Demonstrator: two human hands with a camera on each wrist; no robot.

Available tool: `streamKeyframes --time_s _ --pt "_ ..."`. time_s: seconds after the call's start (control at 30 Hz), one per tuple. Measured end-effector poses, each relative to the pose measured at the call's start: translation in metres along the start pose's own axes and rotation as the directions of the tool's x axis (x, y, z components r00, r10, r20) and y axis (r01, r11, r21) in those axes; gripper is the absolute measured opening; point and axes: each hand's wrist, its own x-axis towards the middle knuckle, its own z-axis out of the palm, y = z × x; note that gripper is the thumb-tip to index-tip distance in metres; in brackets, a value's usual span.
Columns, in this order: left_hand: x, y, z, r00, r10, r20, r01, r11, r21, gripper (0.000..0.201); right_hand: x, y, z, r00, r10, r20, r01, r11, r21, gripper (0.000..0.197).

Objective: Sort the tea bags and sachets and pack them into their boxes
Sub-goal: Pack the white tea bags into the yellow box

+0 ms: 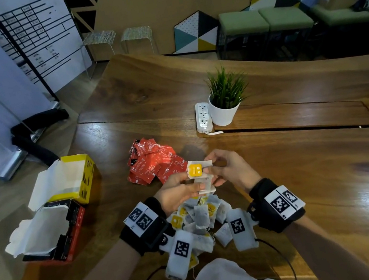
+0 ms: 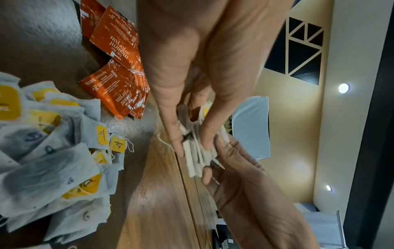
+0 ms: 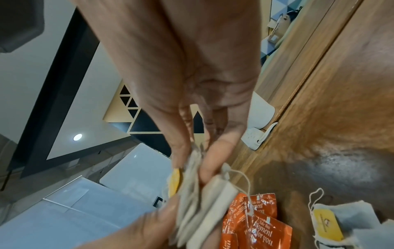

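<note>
Left hand [image 1: 175, 192] and right hand [image 1: 229, 169] together pinch a small stack of tea bags [image 1: 201, 176] (yellow tag on top) above the table. Loose tea bags [image 1: 201, 215] lie beneath the wrists, red sachets [image 1: 153, 162] just beyond the fingers, open boxes [image 1: 63, 186] far left.
</note>
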Motion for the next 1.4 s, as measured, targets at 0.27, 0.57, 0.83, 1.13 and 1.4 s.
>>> streamKeyframes --time_s 0.27,0.57,0.83,1.13,1.4 --pt "0.003 -0.005 -0.001 0.983 0.02 -0.184 0.021 0.975 0.223 0.033 -0.004 -0.002 -0.008 0.984 0.13 -0.126 -0.083 0.942 0.326 0.009" --pt "0.01 -0.004 0.005 0.965 0.025 -0.26 0.005 0.994 0.112 0.053 -0.007 0.025 0.017 0.968 0.124 -0.22 -0.129 0.992 -0.01 0.021" --pt "0.012 -0.004 0.002 0.975 0.042 -0.218 0.007 0.975 0.221 0.049 -0.009 0.018 0.007 0.99 -0.042 -0.131 0.011 0.974 -0.225 0.015" --pt "0.0 0.012 -0.003 0.998 0.03 -0.049 -0.017 0.967 0.253 0.023 0.004 0.021 0.003 0.995 -0.089 0.035 0.095 0.964 -0.249 0.024" --pt "-0.006 0.025 -0.014 0.997 0.078 -0.026 -0.069 0.969 0.238 0.021 -0.012 -0.001 0.023 0.872 -0.488 0.04 0.433 0.73 -0.529 0.03"
